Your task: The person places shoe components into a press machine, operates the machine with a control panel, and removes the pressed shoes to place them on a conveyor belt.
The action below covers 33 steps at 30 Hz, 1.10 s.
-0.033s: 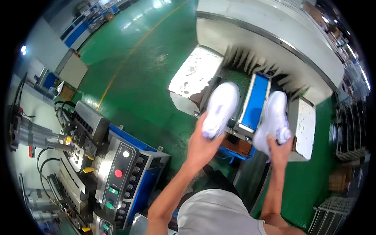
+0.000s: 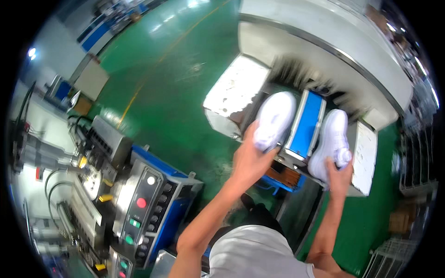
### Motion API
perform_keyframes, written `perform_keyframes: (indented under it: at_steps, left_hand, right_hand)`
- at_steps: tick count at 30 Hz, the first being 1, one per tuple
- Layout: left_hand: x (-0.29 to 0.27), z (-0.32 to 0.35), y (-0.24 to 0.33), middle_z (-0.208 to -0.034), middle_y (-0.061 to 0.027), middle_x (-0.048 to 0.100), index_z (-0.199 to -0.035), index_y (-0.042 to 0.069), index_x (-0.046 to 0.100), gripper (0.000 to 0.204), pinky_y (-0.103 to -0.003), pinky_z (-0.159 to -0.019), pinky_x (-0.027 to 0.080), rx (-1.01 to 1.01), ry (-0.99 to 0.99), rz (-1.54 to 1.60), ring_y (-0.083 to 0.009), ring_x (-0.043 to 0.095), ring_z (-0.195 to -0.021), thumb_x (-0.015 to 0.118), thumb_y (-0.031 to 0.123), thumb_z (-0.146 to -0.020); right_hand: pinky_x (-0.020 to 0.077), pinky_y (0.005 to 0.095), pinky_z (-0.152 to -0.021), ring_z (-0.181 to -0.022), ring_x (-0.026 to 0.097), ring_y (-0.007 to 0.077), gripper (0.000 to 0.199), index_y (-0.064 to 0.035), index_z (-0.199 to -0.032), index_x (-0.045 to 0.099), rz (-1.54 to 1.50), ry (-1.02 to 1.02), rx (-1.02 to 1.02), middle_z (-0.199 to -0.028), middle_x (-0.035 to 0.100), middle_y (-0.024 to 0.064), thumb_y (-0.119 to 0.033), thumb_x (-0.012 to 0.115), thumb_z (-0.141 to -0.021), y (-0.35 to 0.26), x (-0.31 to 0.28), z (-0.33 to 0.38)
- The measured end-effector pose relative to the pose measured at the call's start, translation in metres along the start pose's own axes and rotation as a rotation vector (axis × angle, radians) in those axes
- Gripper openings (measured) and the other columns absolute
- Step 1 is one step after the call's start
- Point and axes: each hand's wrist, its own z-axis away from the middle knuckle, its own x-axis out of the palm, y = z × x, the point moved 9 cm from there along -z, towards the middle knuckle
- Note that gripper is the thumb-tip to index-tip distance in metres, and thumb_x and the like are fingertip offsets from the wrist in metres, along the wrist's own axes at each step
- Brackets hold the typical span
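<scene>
left hand [image 2: 250, 160]: closed round heel of left white shoe [image 2: 274, 119]
right hand [image 2: 340, 176]: gripping heel of right white shoe [image 2: 331, 143]
long axes: running away from hands, toward machine mouth [image 2: 301, 78]

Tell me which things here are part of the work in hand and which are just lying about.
In hand:
left hand, gripping the left white shoe
right hand, gripping the right white shoe
blue panel between the shoes
grey machine the shoes point into

Lying about:
control box with coloured buttons
green floor
cardboard box
</scene>
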Motion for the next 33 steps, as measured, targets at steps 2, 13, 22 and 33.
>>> perform_keyframes:
  at_steps: [2, 13, 22, 33]
  left_hand:
    - [0.028, -0.059, 0.008, -0.133, -0.0243, 0.052, -0.142, -0.002, 0.034, 0.075, -0.042, -0.101, 0.044, 0.327, 0.221, -0.213, -0.0403, 0.055, -0.118, 0.070, 0.015, -0.079]
    - [0.029, 0.000, -0.071, -0.138, -0.0253, 0.043, -0.140, -0.002, 0.036, 0.060, -0.046, -0.107, 0.038, 0.409, 0.048, -0.026, -0.0422, 0.044, -0.127, 0.063, 0.014, -0.089]
    - [-0.146, 0.596, -0.326, -0.104, -0.0208, 0.067, -0.115, 0.003, 0.061, 0.035, -0.046, -0.083, 0.051, -0.941, 0.978, -0.329, -0.0361, 0.065, -0.096, 0.057, 0.029, -0.091]
    - [0.045, 0.925, -0.371, -0.101, -0.0198, 0.065, -0.108, 0.003, 0.061, 0.029, -0.046, -0.081, 0.052, -1.348, 1.896, 0.000, -0.0373, 0.064, -0.094, 0.068, 0.015, -0.083]
  right_hand:
    - [0.0415, 0.0385, -0.100, -0.113, 0.056, 0.0309, 0.067, 0.0014, -0.136, 0.042, 0.181, -0.048, -0.031, -0.124, 0.057, 0.0198, -0.022, 0.072, -0.082, 0.036, 0.016, -0.055]
    - [0.0363, 0.0378, -0.109, -0.127, 0.050, 0.0300, 0.045, 0.0057, -0.135, 0.050, 0.011, -0.028, -0.647, -0.139, 0.051, 0.0212, -0.022, 0.054, -0.100, -0.081, 0.086, -0.038]
    - [0.0484, 0.0306, -0.094, -0.107, 0.063, 0.0205, 0.030, 0.0072, -0.117, 0.057, -0.067, -1.964, -0.261, -0.116, 0.064, 0.0170, -0.004, 0.062, -0.090, -0.047, 0.312, 0.421]
    - [0.0497, 0.0297, -0.078, -0.090, 0.062, 0.0164, 0.036, 0.0099, -0.119, 0.056, 0.309, -2.145, -0.739, -0.102, 0.066, 0.0131, -0.014, 0.063, -0.093, -0.016, 0.368, 0.617]
